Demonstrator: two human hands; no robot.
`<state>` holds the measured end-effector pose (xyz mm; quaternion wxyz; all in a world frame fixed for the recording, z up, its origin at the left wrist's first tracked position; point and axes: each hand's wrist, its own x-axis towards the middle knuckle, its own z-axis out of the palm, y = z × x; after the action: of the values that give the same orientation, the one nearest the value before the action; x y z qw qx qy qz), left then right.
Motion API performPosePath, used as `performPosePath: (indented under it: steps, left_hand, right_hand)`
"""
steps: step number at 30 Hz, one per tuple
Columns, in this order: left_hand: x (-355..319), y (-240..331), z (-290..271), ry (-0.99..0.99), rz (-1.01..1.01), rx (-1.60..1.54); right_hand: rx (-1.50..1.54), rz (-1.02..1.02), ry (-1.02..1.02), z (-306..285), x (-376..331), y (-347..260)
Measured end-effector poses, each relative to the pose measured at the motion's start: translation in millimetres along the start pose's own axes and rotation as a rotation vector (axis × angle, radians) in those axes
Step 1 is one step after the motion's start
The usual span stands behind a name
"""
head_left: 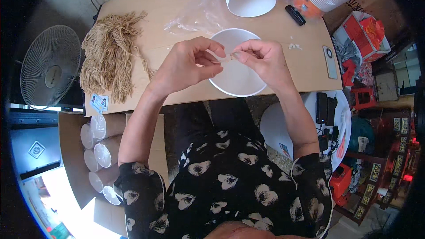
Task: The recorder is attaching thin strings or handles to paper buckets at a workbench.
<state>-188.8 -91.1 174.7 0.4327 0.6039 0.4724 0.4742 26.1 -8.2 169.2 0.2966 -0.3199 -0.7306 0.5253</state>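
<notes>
Here both hands, left (pixel 188 64) and right (pixel 261 59), pinch thin strand (pixel 226 59) above white bowl (pixel 237 89) at table edge (pixel 186 99).

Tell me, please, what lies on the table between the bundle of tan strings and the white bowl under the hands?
In the head view, only bare table separates the string bundle from the white bowl; the left hand hovers above it.

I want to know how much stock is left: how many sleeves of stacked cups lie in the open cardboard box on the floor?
5 show in the cardboard box, lower left. A sixth end may be another; more may be hidden.
</notes>
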Motion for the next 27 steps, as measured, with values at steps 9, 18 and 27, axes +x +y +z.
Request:
performPosePath:
  steps: [9,18,27]
  left_hand:
    - [-0.1,-10.9,0.1,0.081,0.058,0.064]
    - [-1.9,-5.4,3.0,0.079,-0.041,-0.059]
    - [-3.0,-6.4,6.5,0.131,0.065,-0.039]
  right_hand:
    - [0.053,-0.041,0.039,6.9,0.0,1.2]
    - [0.061,-0.025,0.065,5.0,0.2,8.8]
    - [0.026,0.004,0.029,7.2,-0.4,3.1]
